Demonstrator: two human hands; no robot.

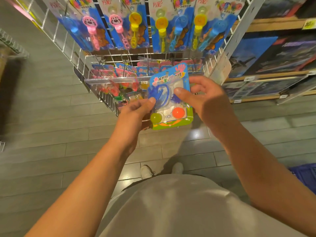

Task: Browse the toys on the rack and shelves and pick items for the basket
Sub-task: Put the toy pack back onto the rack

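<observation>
Overhead, a white wire rack (65, 43) carries hanging bubble-wand cards (131, 23) headed "方彩", their tops cut off by the frame, above a lower row of packs (119, 72) too blurred to read. Below, both hands hold a blister card of sticky-hand toys and balls (171, 98) before the rack: the left hand (135, 113) pinches its left edge, the right hand (203, 96) grips its right side, thumb on the front. Only "超好玩" reads clearly; the thumb hides part of the blister.

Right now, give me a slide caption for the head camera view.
Both hands hold a blister-packed toy card before a wire rack of bubble wands.
</observation>
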